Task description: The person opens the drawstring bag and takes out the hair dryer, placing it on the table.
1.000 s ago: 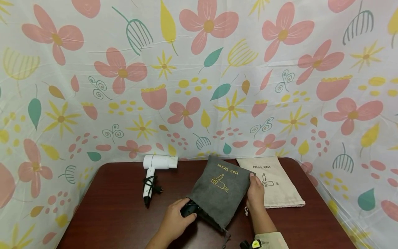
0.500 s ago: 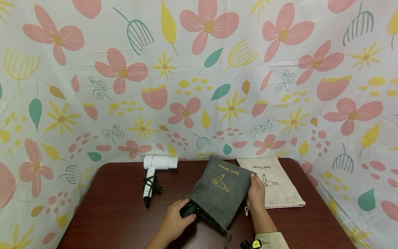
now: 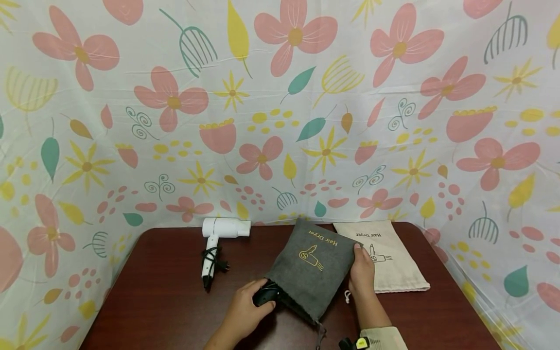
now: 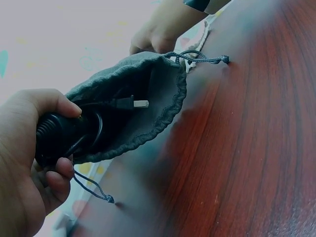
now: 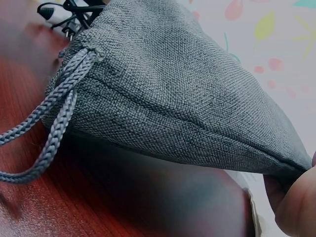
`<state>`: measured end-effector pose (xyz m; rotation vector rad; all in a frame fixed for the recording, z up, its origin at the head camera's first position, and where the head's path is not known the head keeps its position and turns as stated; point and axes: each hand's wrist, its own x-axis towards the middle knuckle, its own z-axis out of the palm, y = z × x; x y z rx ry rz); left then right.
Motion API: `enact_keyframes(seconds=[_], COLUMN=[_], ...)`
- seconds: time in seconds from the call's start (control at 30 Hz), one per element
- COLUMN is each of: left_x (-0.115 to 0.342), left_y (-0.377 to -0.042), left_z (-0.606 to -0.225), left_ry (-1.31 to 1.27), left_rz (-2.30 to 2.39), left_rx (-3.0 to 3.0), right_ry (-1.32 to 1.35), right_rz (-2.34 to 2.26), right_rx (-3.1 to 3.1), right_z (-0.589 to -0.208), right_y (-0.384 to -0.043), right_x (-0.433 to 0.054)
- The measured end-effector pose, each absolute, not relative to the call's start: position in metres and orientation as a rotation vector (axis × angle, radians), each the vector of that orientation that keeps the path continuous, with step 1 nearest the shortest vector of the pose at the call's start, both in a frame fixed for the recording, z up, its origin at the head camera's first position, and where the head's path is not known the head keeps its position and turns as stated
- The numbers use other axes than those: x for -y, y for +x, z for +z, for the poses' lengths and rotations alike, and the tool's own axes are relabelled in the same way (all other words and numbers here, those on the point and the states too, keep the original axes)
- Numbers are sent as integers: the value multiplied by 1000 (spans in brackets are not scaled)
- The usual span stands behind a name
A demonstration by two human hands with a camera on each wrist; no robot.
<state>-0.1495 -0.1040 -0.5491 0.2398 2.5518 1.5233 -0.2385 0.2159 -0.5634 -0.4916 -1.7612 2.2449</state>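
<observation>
A grey drawstring bag (image 3: 312, 272) printed "Hair Dryer" is tilted over the table, its mouth toward the lower left. My left hand (image 3: 242, 311) grips the black handle (image 4: 57, 133) of what looks like a hair dryer at that mouth; the rest of it is hidden inside. In the left wrist view, its cord and plug (image 4: 140, 103) show within the opening. At the bag's far right corner, my right hand (image 3: 362, 272) pinches the cloth. Grey drawstrings (image 5: 49, 123) hang from the mouth's sides.
A white hair dryer (image 3: 225, 227) with its black cord wound round the handle lies at the back left of the dark red-brown table (image 3: 162, 301). Behind my right hand lies a flat cream drawstring bag (image 3: 398, 272). A flowered curtain (image 3: 262, 107) hangs behind the table.
</observation>
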Motion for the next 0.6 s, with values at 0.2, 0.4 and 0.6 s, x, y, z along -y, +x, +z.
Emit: enact_keyframes(seconds=[0.2, 0.4, 0.6], left_x=[105, 104, 105], left_y=[-149, -148, -147], left_z=[-550, -549, -546], left_ry=[247, 257, 263], left_rz=[1530, 1500, 1503], left_rx=[-2557, -2624, -2593], right_ry=[-507, -508, -458], right_rz=[2268, 2271, 2245], right_rx=[1750, 1761, 1752], right_z=[-563, -563, -564], right_y=[-240, -242, -240], right_x=[-216, -217, -219])
